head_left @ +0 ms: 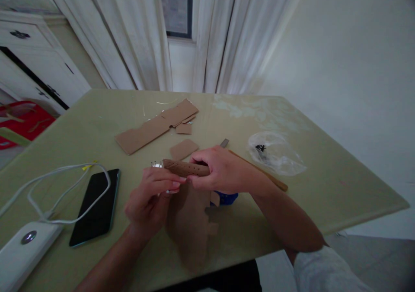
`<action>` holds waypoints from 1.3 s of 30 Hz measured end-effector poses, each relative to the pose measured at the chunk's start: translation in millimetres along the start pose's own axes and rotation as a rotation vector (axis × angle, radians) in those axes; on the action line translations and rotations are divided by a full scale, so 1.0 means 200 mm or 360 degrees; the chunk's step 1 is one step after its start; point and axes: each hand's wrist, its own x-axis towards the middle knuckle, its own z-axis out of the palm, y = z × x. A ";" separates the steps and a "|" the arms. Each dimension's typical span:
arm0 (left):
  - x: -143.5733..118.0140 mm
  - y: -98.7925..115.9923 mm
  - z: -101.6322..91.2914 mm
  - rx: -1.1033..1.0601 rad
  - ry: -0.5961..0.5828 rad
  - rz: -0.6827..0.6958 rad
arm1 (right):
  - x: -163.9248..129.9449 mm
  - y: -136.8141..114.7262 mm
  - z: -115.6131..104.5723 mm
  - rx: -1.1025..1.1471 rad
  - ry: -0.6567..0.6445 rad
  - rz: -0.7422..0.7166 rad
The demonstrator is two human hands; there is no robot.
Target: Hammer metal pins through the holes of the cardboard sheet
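Observation:
Both my hands hold a brown watch strap [186, 168] with punched holes, just above the table's middle. My right hand [220, 171] grips the strap's right part. My left hand [149, 201] pinches its left end, where a small silver metal piece [157, 165] shows. A cardboard piece [191, 220] lies on the table under my hands. A blue object [228, 198] peeks out below my right hand.
Cardboard strips [155, 127] and small scraps [183, 149] lie further back. A black phone [96, 205], white cable [61, 184] and white power bank [22, 251] sit left. A clear plastic bag [275, 153] and a wooden-handled tool [259, 171] lie right. The greenish table [324, 184] ends at right.

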 end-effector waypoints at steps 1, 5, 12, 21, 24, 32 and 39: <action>0.00 0.00 0.00 -0.0043 0.0072 -0.0007 | 0.01 0.01 0.00 -0.0022 -0.0001 0.0017; 0.04 -0.03 -0.04 0.0104 0.0378 -0.0264 | 0.05 0.07 0.00 0.0061 0.0040 0.0029; 0.13 -0.25 -0.21 0.0933 -0.0157 -0.1311 | 0.04 0.09 -0.03 0.0217 0.0015 -0.0005; 0.07 -0.31 -0.16 0.1611 -0.0897 -0.1293 | 0.02 0.09 -0.07 0.0273 -0.0016 -0.0056; 0.06 -0.31 -0.15 0.1648 -0.0916 -0.1283 | 0.01 0.08 -0.07 0.0300 -0.0017 -0.0075; 0.10 -0.26 -0.15 0.1636 -0.0964 -0.1267 | 0.01 0.10 -0.08 0.0658 -0.0102 -0.0168; 0.14 -0.12 -0.11 0.0743 -0.0543 -0.0908 | 0.03 0.13 -0.08 0.0870 -0.0269 -0.0201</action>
